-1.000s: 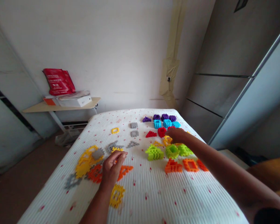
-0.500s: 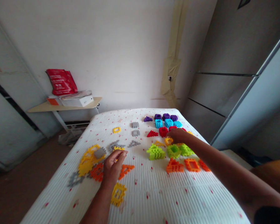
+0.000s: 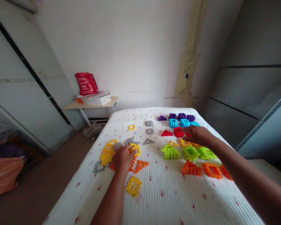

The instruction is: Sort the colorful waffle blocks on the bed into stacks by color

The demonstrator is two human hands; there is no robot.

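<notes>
Blocks (image 3: 190, 153) at right stand grouped by colour; pieces (image 3: 107, 155) at left lie mixed around left hand (image 3: 123, 158); right hand (image 3: 198, 134) beside red block (image 3: 178, 132); cannot tell if either grips anything

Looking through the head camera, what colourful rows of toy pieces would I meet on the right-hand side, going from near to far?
Orange interlocking blocks → lime-green interlocking blocks → yellow-orange interlocking pieces → red interlocking pieces → light-blue interlocking blocks → purple interlocking blocks.

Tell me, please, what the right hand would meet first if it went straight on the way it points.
The right hand would probably meet the red block just left of it, though depth is unclear.
</notes>
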